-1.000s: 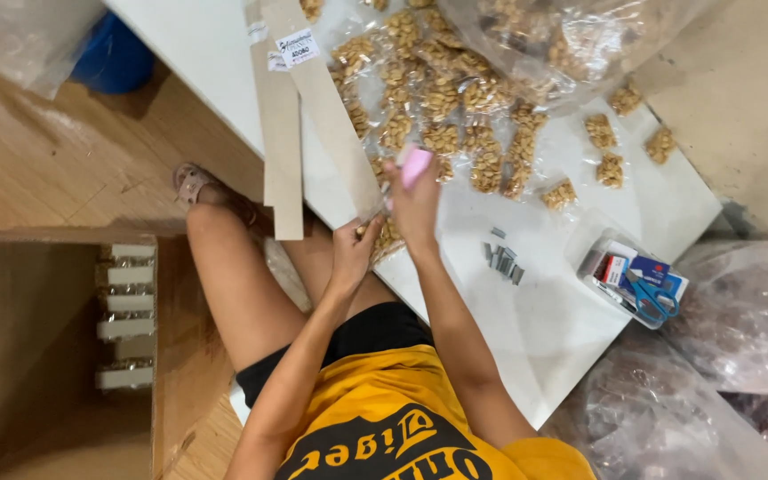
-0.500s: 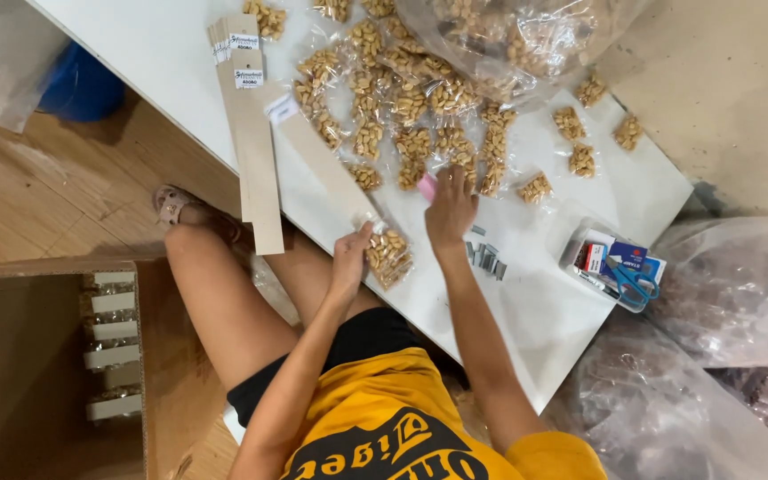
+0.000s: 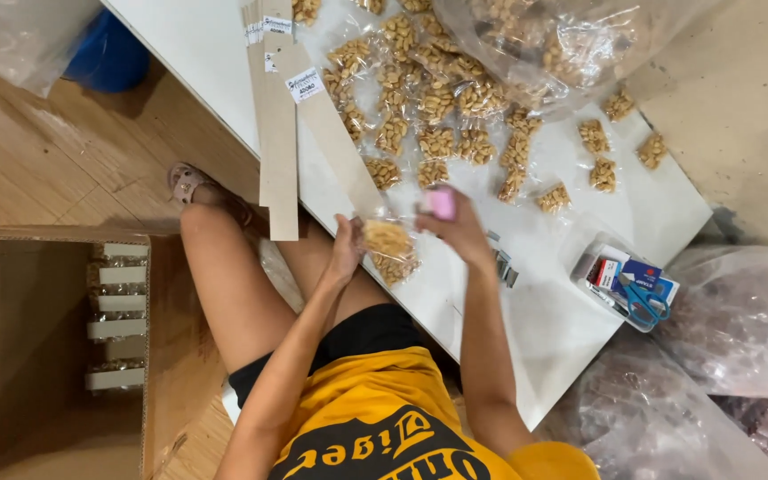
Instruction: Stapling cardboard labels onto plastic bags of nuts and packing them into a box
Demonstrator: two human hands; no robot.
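Clear snack packet [image 3: 388, 238], golden pieces inside, held at table edge.

Small home-based snack packing station on a wooden floor. White worktable [image 3: 224, 80] carries many clear snack packets [image 3: 437, 142] toward 12 o'clock; cardboard box [image 3: 46, 356] of finished packs at 8 o'clock.

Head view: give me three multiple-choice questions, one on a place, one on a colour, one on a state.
1. Where are the scissors? A in the clear tray; B in a cardboard box; C on the floor.
2. What colour is the tool in the right hand? A green; B pink; C black.
3. What is the left hand doing? A resting empty; B holding a snack bag; C gripping scissors.
Answers: 1 A, their blue handles lie inside the tray. 2 B, pink shows above the fingers. 3 B, its fingers pinch the bag's edge.
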